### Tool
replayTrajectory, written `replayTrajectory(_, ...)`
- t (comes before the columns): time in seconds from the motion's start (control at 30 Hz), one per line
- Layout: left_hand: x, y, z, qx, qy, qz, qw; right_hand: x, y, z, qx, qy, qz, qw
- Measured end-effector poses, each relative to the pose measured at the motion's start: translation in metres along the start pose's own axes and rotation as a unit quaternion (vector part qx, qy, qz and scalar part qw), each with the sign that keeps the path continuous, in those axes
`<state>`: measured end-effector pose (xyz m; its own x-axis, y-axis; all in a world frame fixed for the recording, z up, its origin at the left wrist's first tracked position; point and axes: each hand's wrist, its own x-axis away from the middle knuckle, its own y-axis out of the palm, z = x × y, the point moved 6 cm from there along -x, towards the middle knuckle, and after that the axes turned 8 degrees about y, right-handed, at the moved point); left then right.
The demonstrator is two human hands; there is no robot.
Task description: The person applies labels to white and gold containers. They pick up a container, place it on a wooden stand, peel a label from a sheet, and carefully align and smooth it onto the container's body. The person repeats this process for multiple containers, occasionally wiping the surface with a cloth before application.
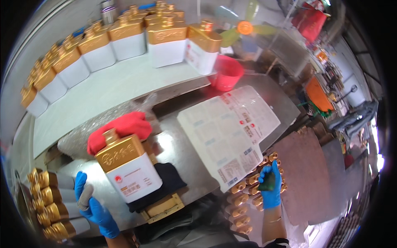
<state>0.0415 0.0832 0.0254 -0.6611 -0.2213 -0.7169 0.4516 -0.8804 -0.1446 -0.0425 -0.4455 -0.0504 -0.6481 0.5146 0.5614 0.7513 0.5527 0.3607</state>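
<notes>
A white bottle (132,177) with an embossed gold shoulder and cap lies tilted on a black cloth (167,180) over a small wooden stand (163,208). Printed labels mark its front. To its left, my left hand (97,213), in a blue glove, is open with fingers apart and touches nothing I can see. A grey cover (85,197) sits on one of its digits. Over at the right, my right hand (272,197), also gloved in blue, is closed around a small dark green pad-like piece (268,182), above several gold-capped bottles (240,200).
A printed label sheet (219,128) lies on the metal table (169,144). Behind the bottle is a red cloth (140,124). More gold-topped bottles (167,43) line the white shelf; others (51,196) lie at left. A pink bucket (226,72) and a fan (245,27) stand at the back.
</notes>
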Motion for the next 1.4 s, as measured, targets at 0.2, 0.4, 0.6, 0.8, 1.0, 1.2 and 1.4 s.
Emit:
replayTrajectory(0.2,-0.023,0.002,0.005,-0.031,0.029,-0.016,0.999,-0.047,-0.018,-0.064,0.329,-0.213,0.148,0.908)
replayTrajectory(0.4,-0.042,0.015,0.014,-0.133,0.095,-0.097,0.982,-0.125,0.047,-0.118,0.634,-0.245,0.076,0.729)
replayTrajectory(0.6,-0.052,0.018,0.031,-0.247,0.174,-0.226,0.926,-0.191,0.057,-0.126,0.78,-0.202,0.046,0.59)
replayTrajectory(0.8,-0.076,0.048,0.071,-0.253,0.196,-0.162,0.933,-0.23,0.066,-0.15,0.751,-0.156,0.084,0.636)
replayTrajectory(1.0,-0.089,0.064,0.091,-0.253,0.262,-0.161,0.917,-0.256,0.058,-0.163,0.756,-0.159,-0.002,0.635)
replayTrajectory(1.2,-0.058,0.011,0.031,-0.309,0.155,-0.252,0.904,-0.241,0.063,-0.165,0.772,-0.184,-0.001,0.608)
replayTrajectory(1.4,-0.078,0.046,0.065,-0.296,0.229,-0.223,0.9,-0.243,0.05,-0.183,0.773,-0.122,-0.046,0.622)
